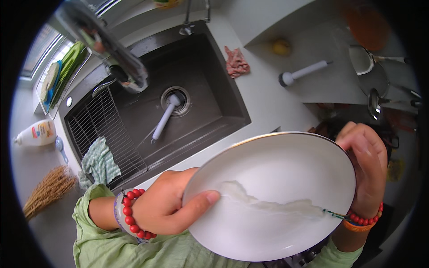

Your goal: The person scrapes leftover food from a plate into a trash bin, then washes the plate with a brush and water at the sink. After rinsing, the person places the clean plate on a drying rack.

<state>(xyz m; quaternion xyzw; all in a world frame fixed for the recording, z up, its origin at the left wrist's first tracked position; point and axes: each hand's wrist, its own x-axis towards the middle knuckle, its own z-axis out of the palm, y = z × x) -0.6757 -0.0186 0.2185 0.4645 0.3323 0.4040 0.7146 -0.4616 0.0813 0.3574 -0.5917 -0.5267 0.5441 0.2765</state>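
A white plate or shallow bowl point(271, 167) with a thin gold-coloured rim is tilted in front of me, a pale irregular streak across its inner face. My left hand point(174, 204) grips its left edge, thumb on the inner face and fingers hidden beneath. At the upper right edge is my right hand point(365, 164), its fingers bent against the rim and partly hidden behind it. Red bead bracelets circle both wrists. Beyond the plate, a white-handled brush point(164, 120) lies in the dark sink point(207, 83), its head over the drain.
A metal faucet point(117, 57) overhangs the sink, with a wire rack point(104, 120) and green checked cloth point(100, 160) at its left. Right of it lie a red cloth point(237, 62) and second brush point(305, 73). A white bottle point(37, 133) and dried stalk whisk point(50, 189) lie left.
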